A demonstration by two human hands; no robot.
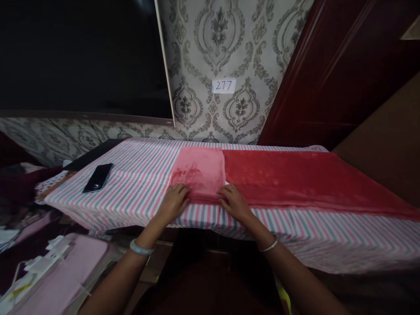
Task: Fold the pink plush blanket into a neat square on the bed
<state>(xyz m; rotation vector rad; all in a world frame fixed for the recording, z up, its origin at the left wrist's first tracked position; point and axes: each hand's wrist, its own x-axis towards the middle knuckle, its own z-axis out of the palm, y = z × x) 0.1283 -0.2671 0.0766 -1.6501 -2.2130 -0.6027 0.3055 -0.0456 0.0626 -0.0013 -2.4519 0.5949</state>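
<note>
A red plush blanket (295, 175) lies in a long strip on the table, its left end turned over so that a paler pink side (203, 168) faces up. At the near left corner of that turned-over part, my left hand (173, 200) has its fingers bent over the layers. My right hand (234, 201) grips the near right corner of the same part, fingers on top and thumb at the front edge. Both hands are closed on the cloth, partly hiding where they hold it. A small white patch shows just beyond my right fingers.
A striped cloth (134, 173) covers the table and hangs over its front. A phone (98, 178) lies at the left. Behind stand a large dark screen (82, 57) and a patterned wall with a paper marked 277 (224, 85). A power strip (42, 262) rests on a pink surface lower left.
</note>
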